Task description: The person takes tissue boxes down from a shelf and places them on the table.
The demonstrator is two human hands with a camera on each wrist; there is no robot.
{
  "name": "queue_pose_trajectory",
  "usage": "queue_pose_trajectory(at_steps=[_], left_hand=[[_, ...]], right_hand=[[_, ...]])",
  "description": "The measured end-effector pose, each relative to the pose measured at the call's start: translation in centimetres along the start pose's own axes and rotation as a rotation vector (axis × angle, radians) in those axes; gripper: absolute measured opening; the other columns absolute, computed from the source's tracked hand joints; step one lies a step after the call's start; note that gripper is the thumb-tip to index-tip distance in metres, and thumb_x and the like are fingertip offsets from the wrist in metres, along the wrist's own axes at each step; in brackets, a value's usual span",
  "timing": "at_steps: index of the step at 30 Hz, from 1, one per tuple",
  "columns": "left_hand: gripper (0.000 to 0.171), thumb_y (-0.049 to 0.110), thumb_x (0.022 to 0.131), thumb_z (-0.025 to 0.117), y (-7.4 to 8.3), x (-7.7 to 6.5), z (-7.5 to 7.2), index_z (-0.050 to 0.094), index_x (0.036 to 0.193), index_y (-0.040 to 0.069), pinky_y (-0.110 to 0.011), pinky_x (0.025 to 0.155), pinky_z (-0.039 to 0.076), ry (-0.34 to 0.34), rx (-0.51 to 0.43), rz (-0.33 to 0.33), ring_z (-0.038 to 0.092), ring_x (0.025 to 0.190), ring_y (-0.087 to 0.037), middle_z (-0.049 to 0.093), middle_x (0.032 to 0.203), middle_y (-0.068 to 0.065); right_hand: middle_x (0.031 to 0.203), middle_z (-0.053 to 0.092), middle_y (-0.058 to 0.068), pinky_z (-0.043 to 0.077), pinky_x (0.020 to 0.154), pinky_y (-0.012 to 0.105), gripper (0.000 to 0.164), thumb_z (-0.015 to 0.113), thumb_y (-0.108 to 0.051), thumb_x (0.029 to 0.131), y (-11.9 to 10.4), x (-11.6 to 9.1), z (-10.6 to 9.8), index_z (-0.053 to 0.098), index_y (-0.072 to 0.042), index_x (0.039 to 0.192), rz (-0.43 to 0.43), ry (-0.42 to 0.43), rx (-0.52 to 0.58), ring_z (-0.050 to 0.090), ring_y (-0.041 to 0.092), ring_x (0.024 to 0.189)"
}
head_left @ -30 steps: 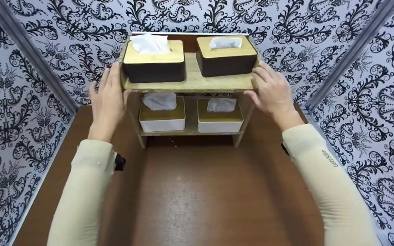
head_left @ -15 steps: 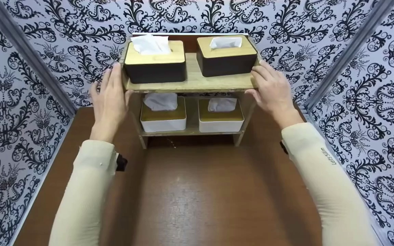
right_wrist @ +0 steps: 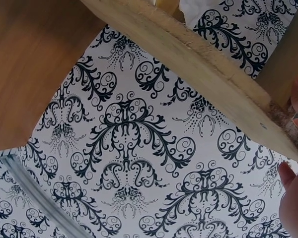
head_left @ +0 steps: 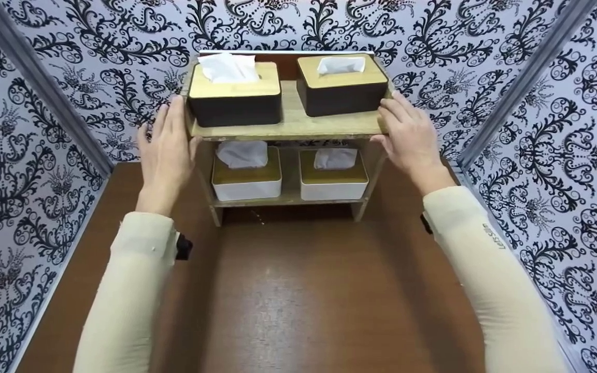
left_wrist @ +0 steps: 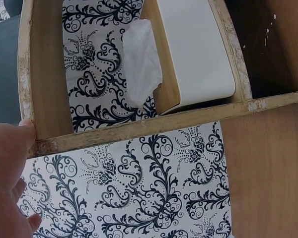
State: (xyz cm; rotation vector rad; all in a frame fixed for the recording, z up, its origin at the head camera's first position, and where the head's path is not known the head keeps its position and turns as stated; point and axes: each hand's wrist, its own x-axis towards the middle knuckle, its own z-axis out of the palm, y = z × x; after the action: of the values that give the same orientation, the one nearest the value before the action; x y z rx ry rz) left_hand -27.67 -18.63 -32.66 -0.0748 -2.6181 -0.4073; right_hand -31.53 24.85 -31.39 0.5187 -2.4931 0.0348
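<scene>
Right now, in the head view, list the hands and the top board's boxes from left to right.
Left hand → first dark box → second dark box → right hand.

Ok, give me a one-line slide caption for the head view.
Left hand and right hand touch opposite sides of a wooden shelf, two dark tissue boxes above two white ones.
</scene>
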Motion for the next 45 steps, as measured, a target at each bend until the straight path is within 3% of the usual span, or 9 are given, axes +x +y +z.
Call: queue_pose_trajectory(at_steps=[6, 13, 18, 24, 30, 37, 45], left_hand=[[0.081, 0.031, 0.097, 0.057, 0.0, 0.1, -0.6, 0.005, 0.158, 0.017, -0.061, 0.122, 0.01, -0.029, 0.035, 0.0, 0.018, 0.151, -0.029, 0.011, 0.166, -0.004], [0.085, 0.034, 0.095, 0.061, 0.2, 0.2, -1.3, 0.007, 0.158, 0.015, -0.061, 0.122, 0.009, -0.049, 0.059, 0.005, 0.014, 0.152, -0.029, 0.007, 0.166, -0.005], [0.091, 0.037, 0.093, 0.064, 0.2, 0.4, -2.0, 0.003, 0.158, 0.015, -0.062, 0.121, 0.009, -0.068, 0.096, 0.004, 0.012, 0.153, -0.027, 0.007, 0.166, -0.004], [0.097, 0.041, 0.091, 0.065, 0.6, 0.8, -2.1, 0.0, 0.158, 0.016, -0.062, 0.121, 0.006, -0.127, 0.128, -0.009, 0.007, 0.154, -0.027, 0.009, 0.165, -0.006], [0.096, 0.042, 0.088, 0.069, 0.7, 1.2, -1.9, 0.008, 0.158, 0.014, -0.062, 0.121, 0.008, -0.104, 0.149, -0.012, 0.013, 0.152, -0.029, 0.017, 0.164, -0.009], [0.101, 0.048, 0.087, 0.067, 0.6, 1.5, -1.7, 0.004, 0.158, 0.014, -0.063, 0.121, 0.007, -0.126, 0.112, -0.025, 0.009, 0.153, -0.029, 0.009, 0.165, -0.007], [0.107, 0.056, 0.085, 0.065, 0.9, 1.7, -1.4, 0.0, 0.158, 0.011, -0.065, 0.12, 0.008, -0.136, 0.124, -0.039, 0.006, 0.154, -0.029, 0.0, 0.166, -0.007]], right_hand=[[0.148, 0.047, 0.009, 0.038, 0.11, 0.05, 0.056, 0.069, -0.036, 0.088, -0.2, 0.1, -0.3, 0.056, -0.005, 0.132, -0.016, -0.053, -0.019, 0.03, 0.026, 0.147], [0.152, 0.042, 0.011, 0.026, 0.118, 0.052, 0.054, 0.067, -0.036, 0.09, -0.4, -0.4, -1.4, 0.054, -0.007, 0.134, -0.015, -0.093, 0.026, 0.029, 0.03, 0.147], [0.152, 0.04, 0.013, 0.026, 0.117, 0.054, 0.061, 0.07, -0.038, 0.088, -0.6, -0.6, -2.8, 0.05, -0.008, 0.138, -0.01, -0.12, 0.043, 0.034, 0.034, 0.143], [0.157, 0.031, 0.013, 0.022, 0.118, 0.059, 0.079, 0.067, -0.048, 0.087, -1.4, -0.1, -5.0, 0.035, -0.01, 0.149, 0.026, -0.258, 0.039, 0.031, 0.036, 0.143], [0.162, 0.02, 0.015, 0.012, 0.12, 0.063, 0.099, 0.066, -0.059, 0.083, -2.0, 1.3, -6.9, 0.019, -0.013, 0.156, 0.059, -0.396, 0.082, 0.021, 0.038, 0.148], [0.162, 0.017, 0.016, 0.008, 0.12, 0.065, 0.116, 0.066, -0.071, 0.075, -2.4, 3.6, -8.2, 0.01, -0.013, 0.157, 0.058, -0.441, 0.092, 0.017, 0.038, 0.149], [0.164, 0.01, 0.014, -0.001, 0.12, 0.064, 0.126, 0.073, -0.069, 0.069, -3.1, 6.6, -9.0, 0.001, -0.019, 0.158, 0.062, -0.492, 0.107, 0.01, 0.038, 0.151]])
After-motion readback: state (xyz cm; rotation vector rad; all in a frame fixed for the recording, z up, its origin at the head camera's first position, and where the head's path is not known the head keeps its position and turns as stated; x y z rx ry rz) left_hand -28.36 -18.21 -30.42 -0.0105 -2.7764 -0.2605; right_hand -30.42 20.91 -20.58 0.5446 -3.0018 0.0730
